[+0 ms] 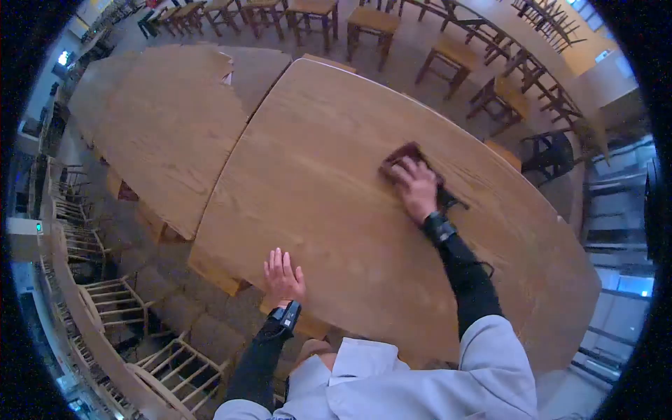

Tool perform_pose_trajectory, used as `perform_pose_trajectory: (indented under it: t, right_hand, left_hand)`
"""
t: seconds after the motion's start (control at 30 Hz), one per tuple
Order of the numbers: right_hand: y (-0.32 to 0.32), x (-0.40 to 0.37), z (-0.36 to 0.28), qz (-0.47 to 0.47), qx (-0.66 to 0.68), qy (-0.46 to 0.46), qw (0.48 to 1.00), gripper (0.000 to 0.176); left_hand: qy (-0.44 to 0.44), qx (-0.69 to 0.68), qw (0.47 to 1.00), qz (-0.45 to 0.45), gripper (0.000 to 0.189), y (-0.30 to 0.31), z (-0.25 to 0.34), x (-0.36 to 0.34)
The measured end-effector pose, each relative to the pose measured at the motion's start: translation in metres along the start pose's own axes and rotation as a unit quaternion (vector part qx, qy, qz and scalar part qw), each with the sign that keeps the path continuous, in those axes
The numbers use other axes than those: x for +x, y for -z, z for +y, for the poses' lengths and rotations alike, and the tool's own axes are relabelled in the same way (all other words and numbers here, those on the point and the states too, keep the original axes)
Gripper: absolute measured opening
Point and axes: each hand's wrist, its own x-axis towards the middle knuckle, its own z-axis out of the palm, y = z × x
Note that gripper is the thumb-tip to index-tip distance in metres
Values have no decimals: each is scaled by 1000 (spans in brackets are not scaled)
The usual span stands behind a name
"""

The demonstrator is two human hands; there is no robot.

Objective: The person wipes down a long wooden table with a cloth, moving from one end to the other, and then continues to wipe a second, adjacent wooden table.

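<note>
My right hand presses a folded dark red cloth onto the wooden tabletop, fingers bent over it. A dark strip shows beside that wrist, on the right. Near the table's front edge, my left hand lies with its fingers stretched out, palm down and holding nothing. Both wrists wear black bands over dark sleeves.
A second wooden table adjoins at the left along a narrow seam, its far end surface torn or peeling. Wooden stools line the far side. Slatted wooden chairs stand at the lower left. A dark stool is beyond the right edge.
</note>
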Motion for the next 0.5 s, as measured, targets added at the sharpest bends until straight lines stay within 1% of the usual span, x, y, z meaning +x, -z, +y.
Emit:
perform_pose_trajectory:
  t: [0.03, 0.1, 0.17, 0.23, 0.27, 0.37, 0.43, 0.47, 0.5]
  right_hand:
    - [-5, -17, -23, 0, 12, 19, 1000, 44]
    - [1, -51, -76, -34, 43, 44, 997, 49]
    - [-5, -88, -122, -48, 27, 69, 996, 52]
    - [-2, -124, -165, -20, 16, 119, 993, 51]
    - [-2, -143, -185, -20, 12, 120, 992, 51]
    - [7, -192, -229, -47, 21, 131, 990, 50]
    - [21, -213, -250, -116, 19, 137, 984, 53]
    - [24, -222, -255, -113, 14, 137, 984, 53]
    - [25, -230, -257, -117, 34, 132, 984, 55]
  left_hand:
    - [-6, -6, 1000, 7, 57, 0, 1, 0]
    - [23, -51, 998, -6, 51, -1, 3, 1]
    - [21, -75, 997, 15, 52, -3, 2, 3]
    - [26, -97, 994, 32, 54, -6, -2, 2]
    - [22, -114, 993, 39, 53, -8, -2, 1]
    - [17, -154, 987, 43, 50, 2, 1, 1]
    - [0, -150, 988, 31, 49, -2, -2, 2]
    - [-2, -153, 988, 35, 49, -3, -3, 3]
    - [-4, -151, 988, 19, 49, -4, -3, 3]
